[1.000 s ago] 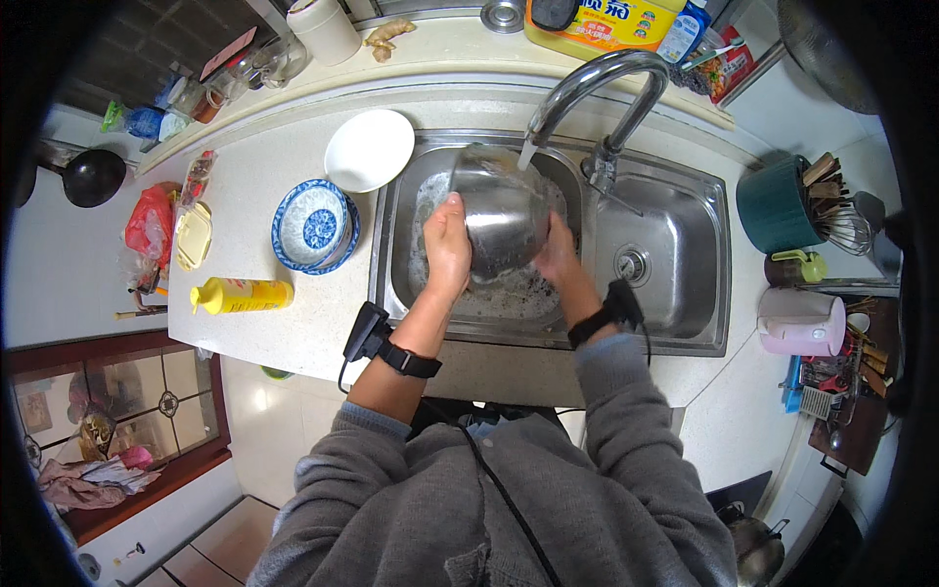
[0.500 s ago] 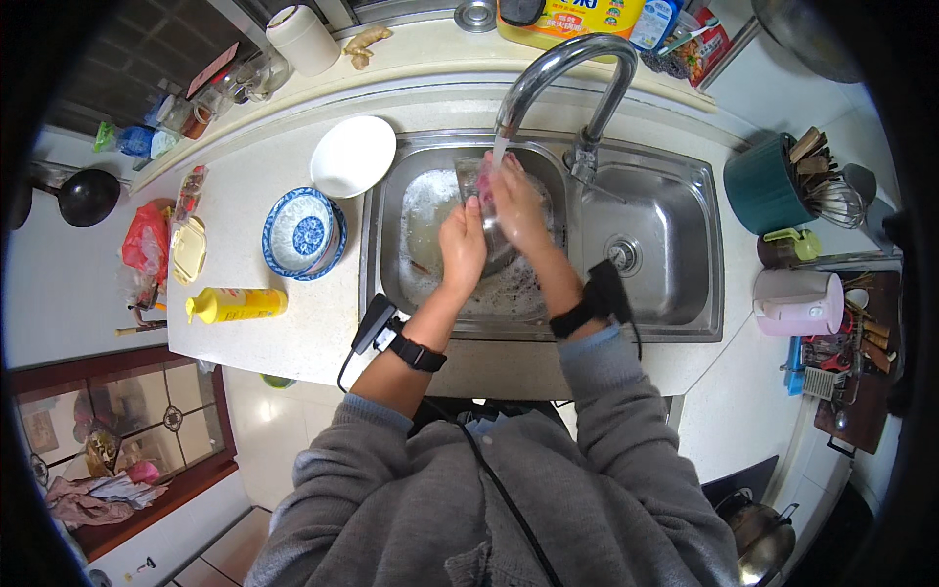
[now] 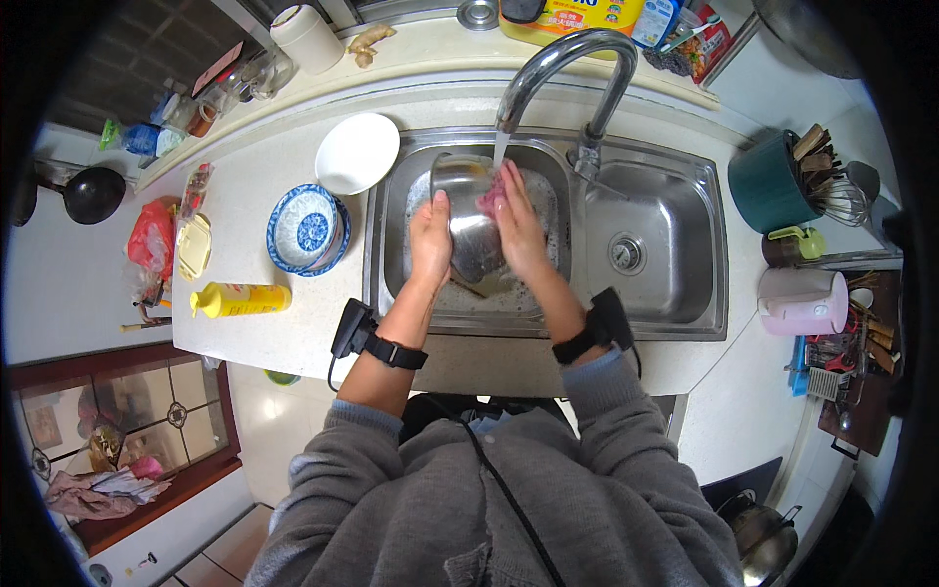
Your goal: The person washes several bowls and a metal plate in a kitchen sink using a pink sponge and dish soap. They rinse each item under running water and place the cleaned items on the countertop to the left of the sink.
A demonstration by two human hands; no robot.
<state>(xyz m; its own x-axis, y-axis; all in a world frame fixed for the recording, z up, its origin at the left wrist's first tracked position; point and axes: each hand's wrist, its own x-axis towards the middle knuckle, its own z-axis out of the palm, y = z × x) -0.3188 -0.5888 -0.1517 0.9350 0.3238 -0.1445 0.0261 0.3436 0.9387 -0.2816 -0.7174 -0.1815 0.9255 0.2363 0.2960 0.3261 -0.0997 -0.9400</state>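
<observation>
My left hand (image 3: pixel 431 236) grips the rim of a steel bowl (image 3: pixel 469 217) held tilted over the left basin of the sink (image 3: pixel 675 315). My right hand (image 3: pixel 518 223) presses a pink scrubbing cloth (image 3: pixel 490 197) into the bowl's inside. Water runs from the curved tap (image 3: pixel 567 61) onto the cloth and bowl. Foam lies on the basin floor below.
On the counter left of the sink are a white bowl (image 3: pixel 357 153), a blue patterned bowl (image 3: pixel 306 229) and a yellow bottle (image 3: pixel 241 299) on its side. The right basin holds only its drain (image 3: pixel 626 252). A green utensil pot (image 3: pixel 770 181) and pink jug (image 3: pixel 802 300) stand at the right.
The bowl has turned from bottom-up in both hands to tilted under the tap. My right hand has moved inside it with the pink cloth.
</observation>
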